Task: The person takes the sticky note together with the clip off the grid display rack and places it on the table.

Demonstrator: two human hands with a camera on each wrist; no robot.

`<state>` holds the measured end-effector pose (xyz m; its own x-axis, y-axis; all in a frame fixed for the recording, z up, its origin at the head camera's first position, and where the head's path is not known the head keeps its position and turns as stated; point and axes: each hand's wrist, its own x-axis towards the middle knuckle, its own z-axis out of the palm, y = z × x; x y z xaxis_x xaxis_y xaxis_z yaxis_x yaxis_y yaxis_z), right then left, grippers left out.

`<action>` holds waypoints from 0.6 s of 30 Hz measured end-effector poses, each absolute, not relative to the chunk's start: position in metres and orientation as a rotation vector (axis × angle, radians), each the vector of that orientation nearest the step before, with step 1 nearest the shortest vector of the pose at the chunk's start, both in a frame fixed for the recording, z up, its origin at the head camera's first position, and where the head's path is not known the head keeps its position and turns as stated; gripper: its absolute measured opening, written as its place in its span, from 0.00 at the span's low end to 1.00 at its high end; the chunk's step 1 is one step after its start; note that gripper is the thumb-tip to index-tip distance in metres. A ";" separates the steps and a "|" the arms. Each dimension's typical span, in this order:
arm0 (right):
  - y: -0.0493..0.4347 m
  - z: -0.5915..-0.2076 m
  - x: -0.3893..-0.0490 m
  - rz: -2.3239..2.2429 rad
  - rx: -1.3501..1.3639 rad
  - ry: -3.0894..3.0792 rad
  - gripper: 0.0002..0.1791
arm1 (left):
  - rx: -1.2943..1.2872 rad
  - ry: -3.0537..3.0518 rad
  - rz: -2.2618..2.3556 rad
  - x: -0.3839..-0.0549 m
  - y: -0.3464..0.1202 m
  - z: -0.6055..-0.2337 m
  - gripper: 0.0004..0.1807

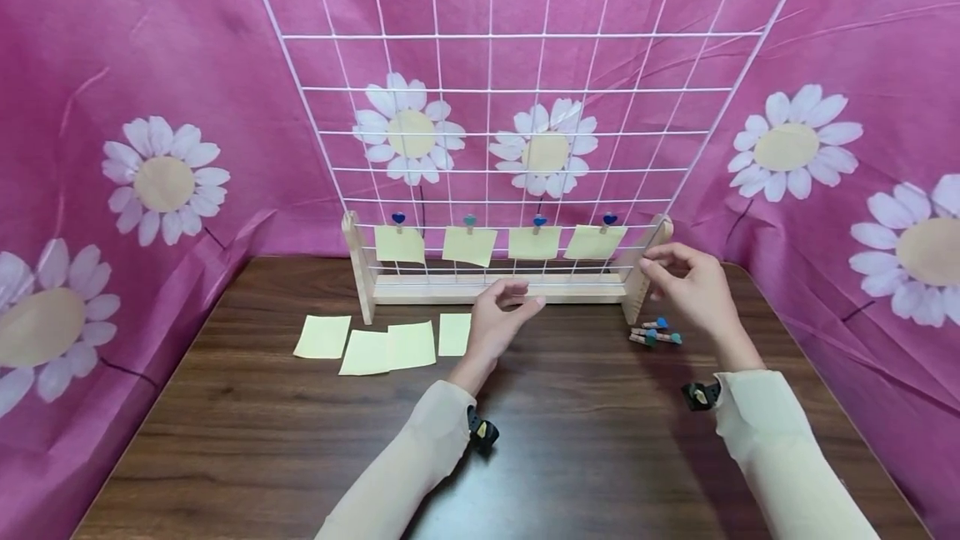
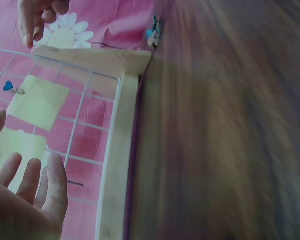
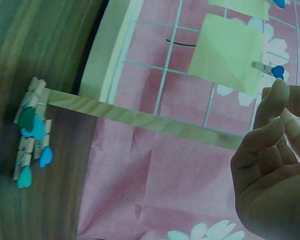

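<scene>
A white wire grid [image 1: 491,36] stands upright in a wooden stand [image 1: 495,293]. Several pale yellow paper notes hang in a row low on it, each under a mini clothespin with a blue or teal heart; the rightmost note [image 1: 596,242] hangs slightly tilted. My left hand [image 1: 498,319] hovers before the stand's crossbar, fingers loosely bent and nothing in them. By the stand's right foot is my right hand [image 1: 693,286], its fingers loosely curled, with no object visible in them. Below it, several loose clothespins [image 3: 26,142] lie bunched together.
Several loose yellow notes lie on the dark wooden table [image 1: 247,432] left of my left hand; one note [image 1: 453,335] is partly hidden by it. Pink cloth [image 1: 247,40] with white daisies surrounds the table. Each wrist wears a small black camera [image 1: 483,432].
</scene>
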<state>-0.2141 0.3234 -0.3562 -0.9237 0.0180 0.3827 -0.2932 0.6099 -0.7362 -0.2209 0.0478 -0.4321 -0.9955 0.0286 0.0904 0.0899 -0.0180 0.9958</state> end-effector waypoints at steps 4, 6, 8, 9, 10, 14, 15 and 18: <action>0.319 -0.350 -0.220 1.259 0.236 -2.446 0.11 | -0.160 -2.152 -2.193 -0.227 0.058 -0.425 0.19; 0.317 -0.348 -0.223 1.272 0.232 -2.430 0.11 | -0.168 -2.135 -2.197 -0.229 0.063 -0.422 0.19; 0.315 -0.346 -0.226 1.276 0.238 -2.413 0.11 | -0.162 -2.125 -2.207 -0.231 0.067 -0.418 0.19; 0.313 -0.344 -0.226 1.282 0.246 -2.406 0.10 | -0.154 -2.118 -2.213 -0.231 0.068 -0.417 0.19; 0.311 -0.342 -0.227 1.288 0.251 -2.399 0.10 | -0.148 -2.108 -2.225 -0.232 0.070 -0.416 0.19; 0.299 -0.328 -0.223 1.311 0.276 -2.391 0.09 | -0.143 -2.079 -2.257 -0.234 0.074 -0.413 0.20; 0.297 -0.325 -0.223 1.319 0.280 -2.391 0.09 | -0.148 -2.072 -2.259 -0.235 0.074 -0.413 0.21; 0.294 -0.322 -0.225 1.330 0.281 -2.391 0.10 | -0.173 -2.060 -2.276 -0.238 0.077 -0.410 0.21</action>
<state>-0.2252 0.2939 -0.3220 -0.9042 0.0138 0.4269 -0.3554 0.5301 -0.7699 -0.2383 0.0769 -0.4103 -0.9914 0.0256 0.1281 0.1249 -0.1007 0.9870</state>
